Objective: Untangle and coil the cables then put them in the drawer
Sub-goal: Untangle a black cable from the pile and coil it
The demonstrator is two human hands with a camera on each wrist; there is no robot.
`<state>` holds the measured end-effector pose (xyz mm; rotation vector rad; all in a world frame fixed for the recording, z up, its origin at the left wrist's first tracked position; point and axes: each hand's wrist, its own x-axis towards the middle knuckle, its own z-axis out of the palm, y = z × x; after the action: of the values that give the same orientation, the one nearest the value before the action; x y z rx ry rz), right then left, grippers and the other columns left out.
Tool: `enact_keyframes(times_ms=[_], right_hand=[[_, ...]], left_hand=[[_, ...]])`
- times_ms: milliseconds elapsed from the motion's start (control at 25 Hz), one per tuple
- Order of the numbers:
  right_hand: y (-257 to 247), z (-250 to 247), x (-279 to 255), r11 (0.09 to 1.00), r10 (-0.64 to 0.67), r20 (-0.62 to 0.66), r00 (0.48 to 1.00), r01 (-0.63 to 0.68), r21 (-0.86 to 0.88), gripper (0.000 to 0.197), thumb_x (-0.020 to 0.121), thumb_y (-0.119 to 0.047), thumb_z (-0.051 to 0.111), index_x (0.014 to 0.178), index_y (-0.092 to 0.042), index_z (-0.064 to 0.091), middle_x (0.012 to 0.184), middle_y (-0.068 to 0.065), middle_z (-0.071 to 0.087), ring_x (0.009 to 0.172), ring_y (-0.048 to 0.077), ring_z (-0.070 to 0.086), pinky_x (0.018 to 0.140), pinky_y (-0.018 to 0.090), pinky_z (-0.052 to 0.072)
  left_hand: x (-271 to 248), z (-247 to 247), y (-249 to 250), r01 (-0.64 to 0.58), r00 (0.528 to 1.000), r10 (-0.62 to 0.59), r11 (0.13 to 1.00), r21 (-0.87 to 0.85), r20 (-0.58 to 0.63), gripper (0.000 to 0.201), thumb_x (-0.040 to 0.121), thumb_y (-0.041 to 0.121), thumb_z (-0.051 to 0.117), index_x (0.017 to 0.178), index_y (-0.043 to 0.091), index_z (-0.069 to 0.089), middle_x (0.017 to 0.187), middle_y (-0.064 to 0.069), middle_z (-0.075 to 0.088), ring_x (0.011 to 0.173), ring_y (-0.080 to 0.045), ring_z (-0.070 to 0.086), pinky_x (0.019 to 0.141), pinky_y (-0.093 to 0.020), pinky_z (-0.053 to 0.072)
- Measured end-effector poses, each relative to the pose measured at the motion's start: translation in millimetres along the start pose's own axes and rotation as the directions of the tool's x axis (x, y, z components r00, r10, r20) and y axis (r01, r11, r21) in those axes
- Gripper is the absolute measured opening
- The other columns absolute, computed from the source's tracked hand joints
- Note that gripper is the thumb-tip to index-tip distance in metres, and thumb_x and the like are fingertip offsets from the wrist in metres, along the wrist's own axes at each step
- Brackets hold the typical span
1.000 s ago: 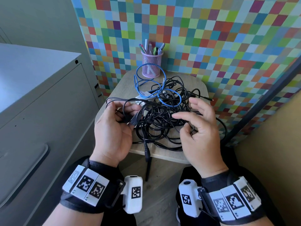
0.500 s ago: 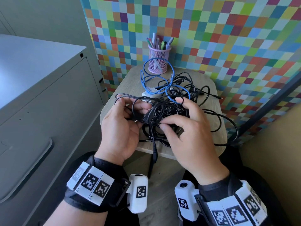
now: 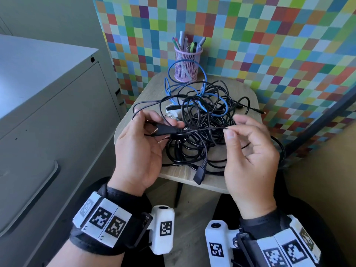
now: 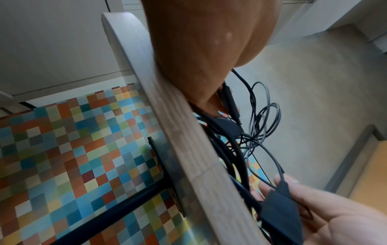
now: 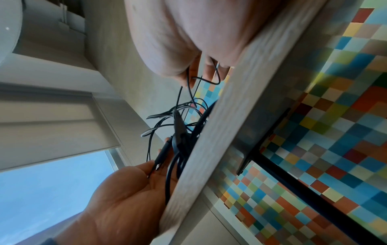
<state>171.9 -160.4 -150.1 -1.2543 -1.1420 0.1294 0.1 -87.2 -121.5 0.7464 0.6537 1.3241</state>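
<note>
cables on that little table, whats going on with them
A person is working on a tangle of black cables heaped on a small wooden table. The left hand holds a black connector, and the right hand pinches a thin black cable that runs from it, stretched between the two hands. A blue cable is still mixed into the pile, beside a pink pen cup. Nothing is coiled yet.
</note>
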Motion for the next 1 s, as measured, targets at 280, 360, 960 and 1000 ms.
enact_keyframes(times_ms=[280, 360, 960, 1000], right_hand=[[-2.3, -2.3, 6.3, 0.938, 0.235, -0.04, 0.971, -0.215, 0.273, 0.014, 0.107, -0.006, 0.05, 0.1, -0.011, 0.062, 0.072, 0.002, 0.073, 0.085, 0.023, 0.076, 0.086, 0.032, 0.056], [-0.4, -4.1, 7.2, 0.934, 0.225, -0.013, 0.974, -0.212, 0.286, 0.02, 0.106, -0.005, 0.047, 0.104, -0.018, 0.063, 0.083, 0.004, 0.077, 0.086, 0.025, 0.076, 0.088, 0.036, 0.057], [-1.4, -5.8, 2.0, 0.98, 0.054, 0.16, 0.986, -0.083, 0.182, 0.039, 0.096, 0.016, 0.05, 0.098, -0.012, 0.078, 0.092, 0.0, 0.078, 0.091, 0.019, 0.073, 0.085, 0.029, 0.055], [-1.8, -5.8, 1.6, 0.982, 0.048, 0.17, 0.984, -0.078, 0.174, 0.037, 0.096, 0.015, 0.053, 0.097, -0.012, 0.078, 0.093, -0.001, 0.078, 0.092, 0.018, 0.073, 0.085, 0.03, 0.056]], left_hand=[[-8.6, -2.0, -8.2, -0.335, 0.933, 0.361, 0.856, 0.393, 0.009, 0.033, 0.103, 0.015, 0.052, 0.076, 0.021, 0.069, 0.087, -0.003, 0.074, 0.1, -0.024, 0.07, 0.097, -0.041, 0.052], [-11.4, -4.7, -4.3, -0.443, 0.866, 0.493, 0.682, 0.581, 0.083, 0.023, 0.1, 0.018, 0.061, 0.081, 0.025, 0.073, 0.09, 0.003, 0.074, 0.095, -0.012, 0.068, 0.092, -0.03, 0.051], [-35.5, 8.7, 23.4, -0.444, 0.886, 0.138, -0.018, 0.896, 0.442, 0.109, 0.068, 0.07, 0.066, 0.16, 0.032, 0.024, 0.134, 0.022, 0.056, 0.129, -0.005, 0.053, 0.121, -0.067, 0.017], [-35.9, 8.5, 21.6, -0.502, 0.854, 0.167, 0.009, 0.865, 0.493, 0.119, 0.064, 0.077, 0.071, 0.161, 0.029, 0.022, 0.135, 0.018, 0.057, 0.126, -0.006, 0.056, 0.119, -0.064, 0.026]])
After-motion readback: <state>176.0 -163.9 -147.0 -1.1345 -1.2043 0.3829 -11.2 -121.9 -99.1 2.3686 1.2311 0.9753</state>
